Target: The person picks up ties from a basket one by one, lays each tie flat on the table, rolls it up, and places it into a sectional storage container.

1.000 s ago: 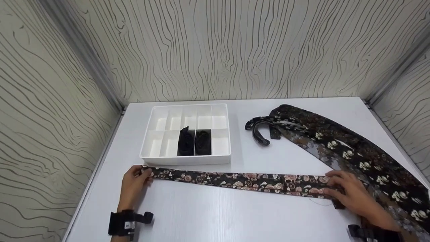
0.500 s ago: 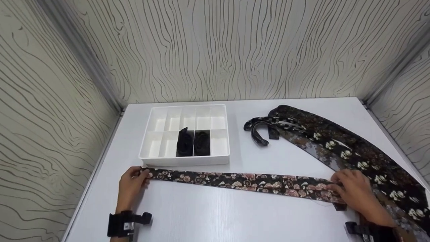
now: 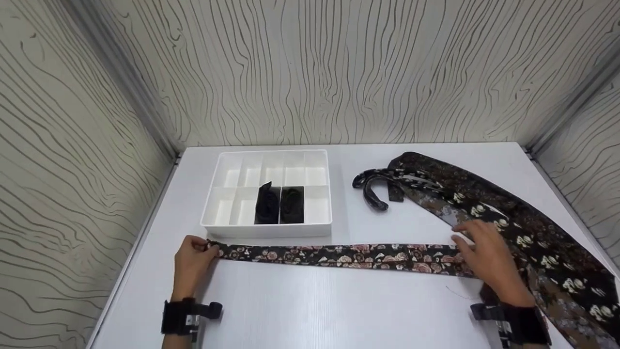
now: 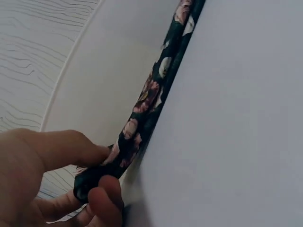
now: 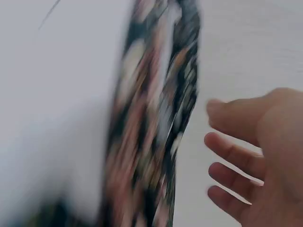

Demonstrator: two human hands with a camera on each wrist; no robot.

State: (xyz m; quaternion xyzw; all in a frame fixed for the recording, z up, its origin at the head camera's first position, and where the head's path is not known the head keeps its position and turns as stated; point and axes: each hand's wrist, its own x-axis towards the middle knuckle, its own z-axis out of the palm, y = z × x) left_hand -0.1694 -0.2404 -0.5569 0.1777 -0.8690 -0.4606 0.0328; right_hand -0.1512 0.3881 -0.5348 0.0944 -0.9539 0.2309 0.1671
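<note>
Shifted upward at its right end, the floral tie (image 3: 339, 257) crosses the frame's lower middle. At lower right, the right hand (image 3: 490, 257) has moved leftward, fingers parted, gripping nothing; at lower left, the left hand (image 3: 192, 260) pinches the tie's narrow end.

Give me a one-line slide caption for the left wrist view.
The left hand pinches one end of a dark floral tie, with the white tabletop behind it.
</note>
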